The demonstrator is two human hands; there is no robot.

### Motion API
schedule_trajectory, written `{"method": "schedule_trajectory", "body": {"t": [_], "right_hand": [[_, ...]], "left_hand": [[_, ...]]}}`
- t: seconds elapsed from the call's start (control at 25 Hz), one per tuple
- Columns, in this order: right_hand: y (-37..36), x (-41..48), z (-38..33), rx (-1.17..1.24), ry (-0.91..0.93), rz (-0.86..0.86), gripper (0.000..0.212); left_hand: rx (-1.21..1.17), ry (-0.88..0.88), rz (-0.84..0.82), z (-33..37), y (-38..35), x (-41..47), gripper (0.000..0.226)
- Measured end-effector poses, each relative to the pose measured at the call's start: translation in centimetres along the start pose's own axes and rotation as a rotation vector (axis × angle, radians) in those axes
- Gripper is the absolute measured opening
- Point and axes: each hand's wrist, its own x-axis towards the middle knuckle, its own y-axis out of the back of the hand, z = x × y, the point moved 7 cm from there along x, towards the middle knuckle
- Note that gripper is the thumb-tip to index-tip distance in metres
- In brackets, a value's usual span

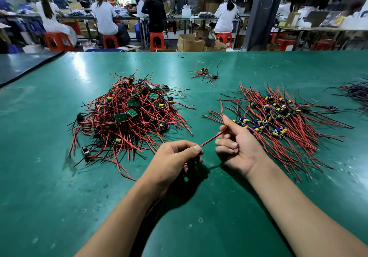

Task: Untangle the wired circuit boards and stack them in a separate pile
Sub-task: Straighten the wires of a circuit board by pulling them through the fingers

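Note:
A tangled heap of small green circuit boards with red and black wires [127,115] lies on the green table at centre left. To the right spreads a flatter pile of boards [276,117] with their wires fanned out. Between the piles, my left hand [175,159] pinches a red wire [211,138] and curls round a board mostly hidden under its fingers. My right hand [237,147] holds the other end of that wire between thumb and curled fingers, palm up. The wire runs taut between both hands above the table.
A few loose wired boards [205,73] lie farther back at centre. Another bundle of wires [356,91] sits at the right edge. The green table [59,207] reaches a dark seam at far left. People sit on red stools at benches beyond.

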Motion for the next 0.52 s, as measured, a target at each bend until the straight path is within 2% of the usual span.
{"method": "schedule_trajectory", "body": {"t": [0.2,0.4,0.52], "right_hand": [[0.4,-0.2,-0.9,-0.076,0.059,0.029,0.035],[0.0,-0.2,0.2,0.065,-0.108,-0.044,0.044],[0.7,0.2,-0.1,-0.054,0.034,0.03,0.043]], "left_hand": [[-0.01,-0.009,0.02,0.0,0.2,0.1,0.016],[0.019,-0.011,0.022,0.1,0.1,0.0,0.015],[-0.041,-0.009,0.104,0.0,0.9,0.2,0.016]]}}
